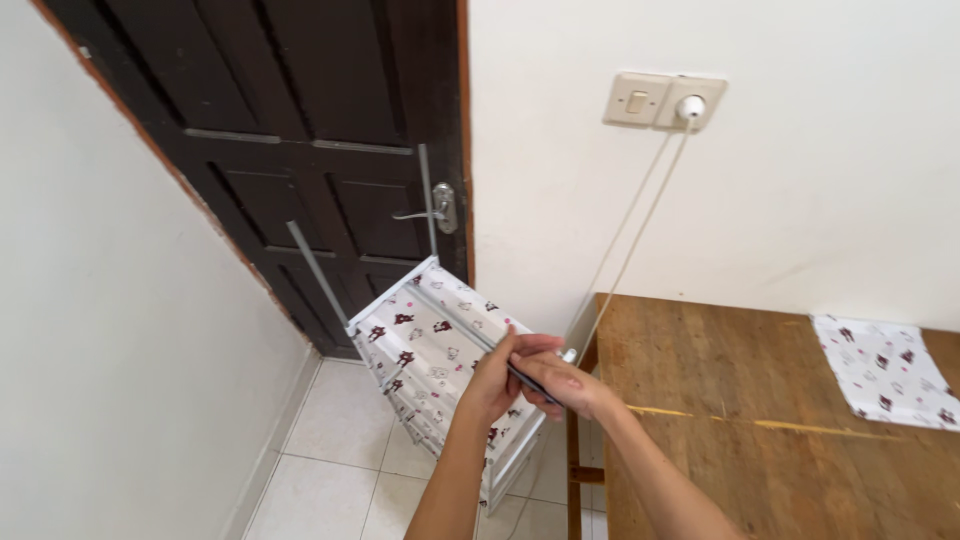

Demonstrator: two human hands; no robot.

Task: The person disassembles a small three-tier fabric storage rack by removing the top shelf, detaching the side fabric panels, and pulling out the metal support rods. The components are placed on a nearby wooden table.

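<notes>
Both hands at fabric-covered rack (430, 350), left of wooden surface (760, 420). Left hand (495, 380) grips rack's top rail; right hand (560, 385) pinches dark slim tool (530, 380) against it.

A taut white cord (630, 225) and wooden table (760, 420) hem the right; tiled floor (330, 450) lies open left.

A worn brown wooden table (760, 400) is standing against the white wall, a faint yellow line running across its top. A white rectangular cloth with small dark printed figures (885, 370) is lying flat near the far right edge. Pale floor tiles (330, 450) are showing beside the table's left edge.
</notes>
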